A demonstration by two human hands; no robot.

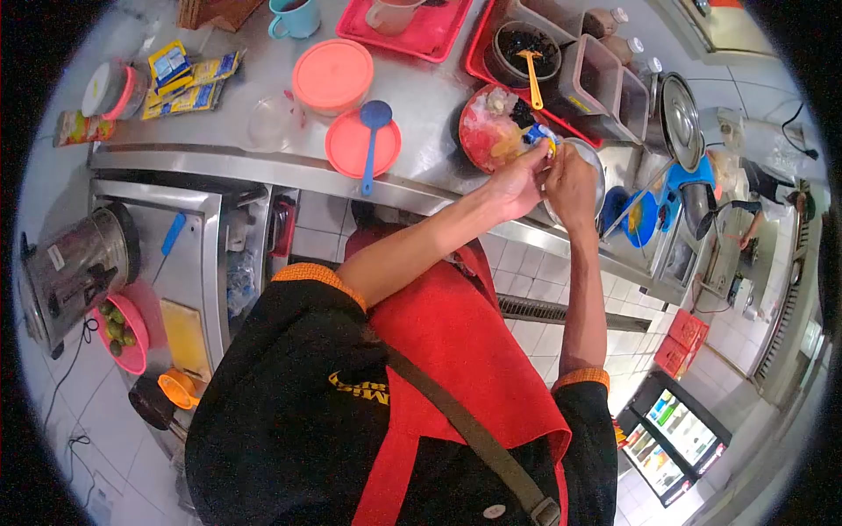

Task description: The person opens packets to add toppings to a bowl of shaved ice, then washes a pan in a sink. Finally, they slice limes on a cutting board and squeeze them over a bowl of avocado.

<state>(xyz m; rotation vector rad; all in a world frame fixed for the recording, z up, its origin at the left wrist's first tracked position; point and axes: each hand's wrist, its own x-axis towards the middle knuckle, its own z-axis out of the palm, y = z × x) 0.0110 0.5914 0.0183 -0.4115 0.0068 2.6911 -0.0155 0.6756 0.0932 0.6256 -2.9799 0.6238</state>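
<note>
Both hands meet over the counter's front edge, beside a red bowl [481, 140] that holds pale, dark and yellowish food. My left hand [522, 182] is closed on a small blue and yellow sachet [540, 134], held at the bowl's right side. Against it, my right hand [572, 186] is pinched near the sachet's lower end; what lies between its fingers is hidden. Behind the bowl stands a dark pot [526, 54] of black pieces with an orange spoon [531, 77] in it. A metal bowl [589, 167] is partly hidden behind my right hand.
A blue ladle [373, 131] lies across a pink lid [344, 151], near a pink-lidded tub [332, 75]. Yellow and blue sachets [186, 83] lie at the left. Clear rectangular containers [589, 77] stand at the right, with a round metal lid [681, 118] beyond.
</note>
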